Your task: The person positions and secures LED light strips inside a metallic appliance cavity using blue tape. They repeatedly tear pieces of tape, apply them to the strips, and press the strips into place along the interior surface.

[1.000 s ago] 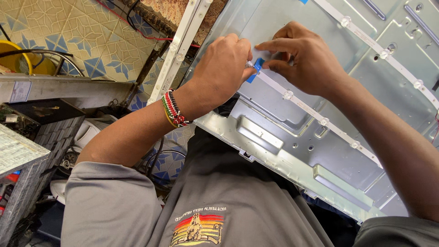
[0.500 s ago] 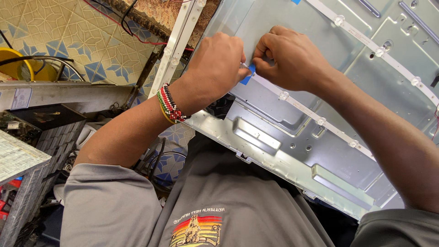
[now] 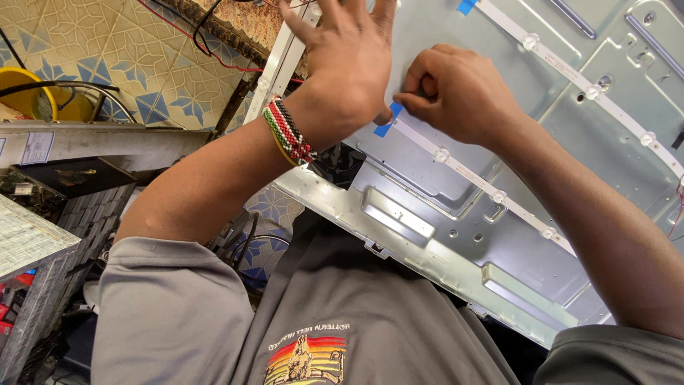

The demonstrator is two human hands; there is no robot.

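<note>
At upper centre of the frame the left hand lies spread on the grey metal panel, fingers released and splayed, grasping nothing. Just right of it the right hand is curled, its fingers seemingly pinching the blue tape at the end of a white light strip, though the grip is partly hidden. The strip runs diagonally toward lower right. A beaded bracelet circles the left wrist.

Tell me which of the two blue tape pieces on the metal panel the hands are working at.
The lower blue tape piece, at the end of the white strip between the left hand and right hand. The other blue tape piece sits untouched at the top edge.
</note>
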